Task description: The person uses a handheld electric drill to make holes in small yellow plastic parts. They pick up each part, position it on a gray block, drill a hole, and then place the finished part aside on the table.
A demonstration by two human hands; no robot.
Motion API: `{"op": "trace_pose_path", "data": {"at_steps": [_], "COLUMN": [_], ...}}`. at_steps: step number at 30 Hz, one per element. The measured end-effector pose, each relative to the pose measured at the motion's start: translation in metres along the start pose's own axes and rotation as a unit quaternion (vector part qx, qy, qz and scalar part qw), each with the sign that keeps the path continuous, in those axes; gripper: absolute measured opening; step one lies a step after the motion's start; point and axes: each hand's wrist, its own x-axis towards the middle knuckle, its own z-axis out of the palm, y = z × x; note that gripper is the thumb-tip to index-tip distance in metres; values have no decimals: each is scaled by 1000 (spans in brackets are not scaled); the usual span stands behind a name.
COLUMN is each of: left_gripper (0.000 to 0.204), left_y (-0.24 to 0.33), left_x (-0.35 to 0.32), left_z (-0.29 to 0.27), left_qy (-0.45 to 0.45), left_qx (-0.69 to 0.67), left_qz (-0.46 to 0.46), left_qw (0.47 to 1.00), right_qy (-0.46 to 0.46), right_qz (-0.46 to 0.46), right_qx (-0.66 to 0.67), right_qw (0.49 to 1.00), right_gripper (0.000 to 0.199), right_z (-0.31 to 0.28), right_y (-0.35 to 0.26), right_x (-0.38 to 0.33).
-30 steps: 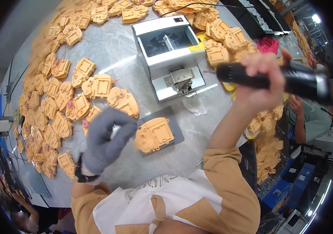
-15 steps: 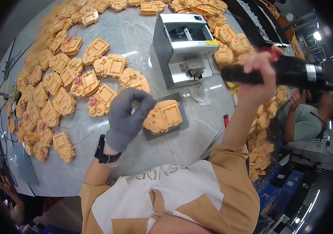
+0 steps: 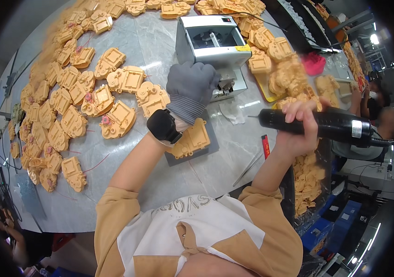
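Left hand (image 3: 191, 84) loosely curled at feeder box (image 3: 214, 44); right hand (image 3: 300, 129) fisted round black driver (image 3: 326, 125). Rigid, prob. hefty: grip mid-barrel.

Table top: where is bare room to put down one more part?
Bare marble table lies between the grey mat and the near edge, and beside the thin probe. The orange housings crowd the left; the right pile is full too.

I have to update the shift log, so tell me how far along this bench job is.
Done: cannot be told; many orange housings lie spread over the table, and whether they are finished does not show. In hand: one orange housing lies on the grey pad; the gloved left hand reaches to the small grey machine, and the right hand grips a black power screwdriver. Left: a further heap sits at the right edge.
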Motion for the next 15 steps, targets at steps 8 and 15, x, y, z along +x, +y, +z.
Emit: {"op": "trace_pose_path", "data": {"at_steps": [8, 15], "left_gripper": [16, 48], "left_y": [0, 30], "left_x": [-8, -90], "left_z": [-11, -142], "left_qy": [-17, -130], "left_qx": [-98, -375], "left_qz": [-50, -250], "left_qw": [994, 883], "right_qy": [-3, -34], "right_qz": [16, -54], "right_qx": [30, -36], "right_qw": [999, 997], "right_gripper": [49, 53], "right_z": [9, 22], "right_y": [13, 52], "right_x": [5, 11]}}
